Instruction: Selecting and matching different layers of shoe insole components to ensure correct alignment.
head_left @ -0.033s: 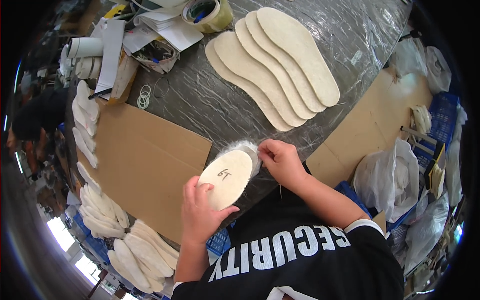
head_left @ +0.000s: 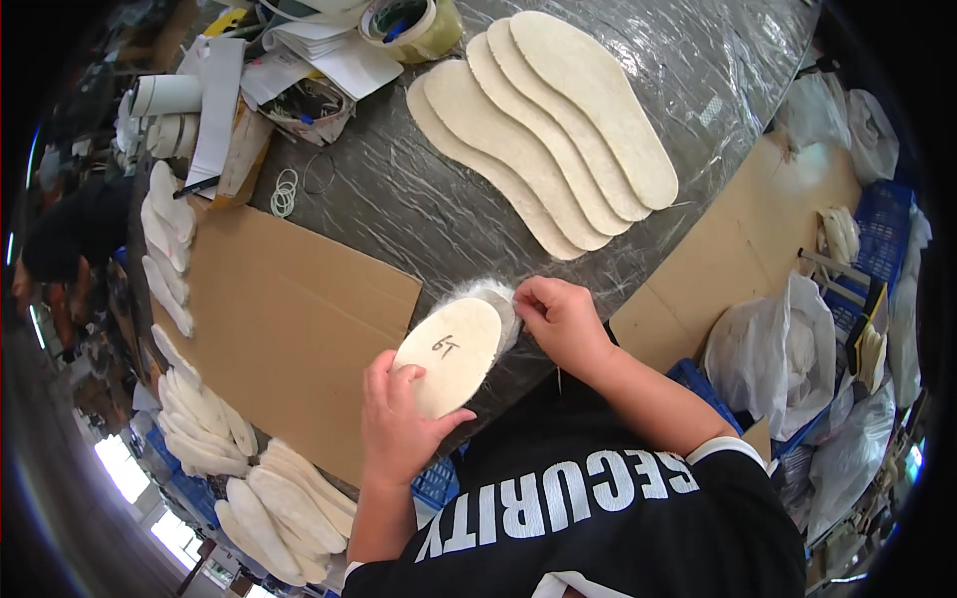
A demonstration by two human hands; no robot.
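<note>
My left hand (head_left: 404,414) holds a cream felt insole (head_left: 454,349), its thumb and fingers on opposite edges. Dark handwriting marks the upper face of this insole. Beyond its far end lies a fuzzy, whitish, rounded thing (head_left: 498,304), partly covered by the insole; I cannot make out its kind. At the right edge of that fuzz my right hand (head_left: 558,314) has thumb and fingertips pinched together. What sits between those fingertips is too small to tell. Farther off, several large cream insoles (head_left: 598,110) lie overlapped in a fan on the dark, plastic-covered table (head_left: 369,229).
Brown cardboard (head_left: 299,319) lies to the left, with piles of insoles (head_left: 204,424) along its outer side. A tub (head_left: 424,30), papers (head_left: 339,50) and rubber bands (head_left: 284,194) are at the back left. Plastic bags (head_left: 778,344) and a blue crate (head_left: 882,234) stand right.
</note>
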